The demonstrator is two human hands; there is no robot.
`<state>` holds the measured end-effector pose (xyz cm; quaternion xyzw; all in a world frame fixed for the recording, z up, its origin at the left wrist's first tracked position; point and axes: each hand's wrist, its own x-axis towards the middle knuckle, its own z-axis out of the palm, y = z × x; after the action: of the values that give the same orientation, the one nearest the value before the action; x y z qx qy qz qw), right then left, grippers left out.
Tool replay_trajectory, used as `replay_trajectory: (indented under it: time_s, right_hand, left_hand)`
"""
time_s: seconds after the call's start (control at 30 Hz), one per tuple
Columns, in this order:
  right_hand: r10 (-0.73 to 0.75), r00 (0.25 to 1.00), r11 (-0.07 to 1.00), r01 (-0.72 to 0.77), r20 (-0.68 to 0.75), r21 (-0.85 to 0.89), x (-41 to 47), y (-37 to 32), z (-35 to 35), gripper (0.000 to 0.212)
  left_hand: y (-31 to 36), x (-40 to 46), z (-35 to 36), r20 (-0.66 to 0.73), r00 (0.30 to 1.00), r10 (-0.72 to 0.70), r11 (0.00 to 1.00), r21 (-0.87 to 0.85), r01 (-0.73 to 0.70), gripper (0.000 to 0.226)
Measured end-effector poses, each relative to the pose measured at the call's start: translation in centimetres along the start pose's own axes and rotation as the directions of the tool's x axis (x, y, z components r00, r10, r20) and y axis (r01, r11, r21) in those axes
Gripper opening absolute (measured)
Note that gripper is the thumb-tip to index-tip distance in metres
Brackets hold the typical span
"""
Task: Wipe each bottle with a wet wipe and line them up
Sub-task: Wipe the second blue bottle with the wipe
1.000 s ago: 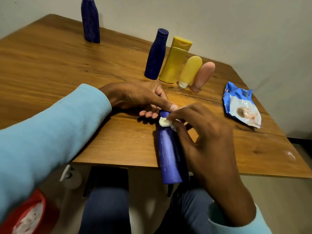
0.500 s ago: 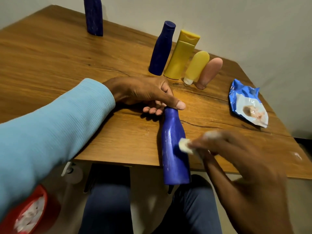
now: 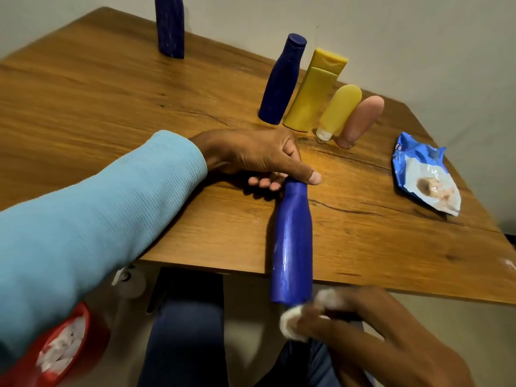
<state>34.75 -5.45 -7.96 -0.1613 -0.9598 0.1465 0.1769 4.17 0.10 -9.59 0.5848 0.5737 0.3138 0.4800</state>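
Four bottles [image 3: 321, 90] already stand lined up. Your left hand [image 3: 251, 155] pinches the blue bottle [image 3: 293, 241] by its cap, base overhanging the counter [image 3: 111, 107], so your right hand [image 3: 363, 331], closed on the wipe [image 3: 290, 322], reaches its bottom.

Left hand [image 3: 251, 156] palm-down, thumb extended, fingers curled; right hand [image 3: 371, 336] low, blurred, fingertips pinched together.

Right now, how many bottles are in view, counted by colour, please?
Dark blue plastic bottles: 3 (lone one at the far edge, first in the row, the one lying under the hands)
Yellow plastic bottles: 2 (tall flip-cap, small rounded tube)
Pink rounded tube: 1
Total: 6
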Motion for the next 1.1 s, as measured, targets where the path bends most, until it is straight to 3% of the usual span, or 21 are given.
replay_trajectory:
  time_s: [0.1,0.23,0.47,0.67,0.8,0.9,1.03,1.1]
  right_hand:
    - [0.017,0.992,0.999,-0.011,-0.122,0.044,-0.6,0.4,-0.9,0.028]
    - [0.126,0.949,0.988,-0.093,-0.290,0.124,1.2,1.8,-0.2,0.022]
    - [0.133,0.960,0.971,-0.076,-0.247,0.228,-0.9,1.5,2.2,0.025]
    - [0.292,0.895,0.909,-0.150,-0.337,0.390,-2.7,2.5,1.7,0.024]
    - [0.345,0.865,0.891,-0.180,-0.364,0.418,-1.0,3.3,1.6,0.037]
    - [0.336,0.868,0.884,-0.157,-0.366,0.439,0.1,3.1,2.9,0.035]
    - [0.265,0.885,0.925,-0.121,-0.382,0.360,-1.1,2.3,3.6,0.016]
    - [0.242,0.909,0.933,-0.122,-0.340,0.338,-2.3,2.2,3.3,0.018]
  left_hand:
    - [0.1,0.0,0.1,-0.006,1.000,-0.004,1.000,-0.014,0.004,0.036]
    - [0.2,-0.1,0.3,-0.023,1.000,-0.003,1.000,-0.014,0.003,0.038]
    - [0.3,-0.2,0.4,-0.021,1.000,0.003,0.999,-0.032,-0.004,0.031]
    - [0.0,0.1,0.1,0.002,1.000,0.009,1.000,-0.022,-0.009,0.029]
    - [-0.1,0.1,0.1,0.010,1.000,0.020,1.000,-0.018,-0.020,0.030]
    - [-0.2,-0.1,0.1,0.011,0.999,0.033,0.999,-0.029,-0.033,0.031]
    - [-0.1,-0.3,0.1,0.005,0.999,0.033,0.999,-0.028,-0.033,0.027]
    - [0.0,-0.3,0.1,0.006,1.000,0.027,0.999,-0.020,-0.027,0.028]
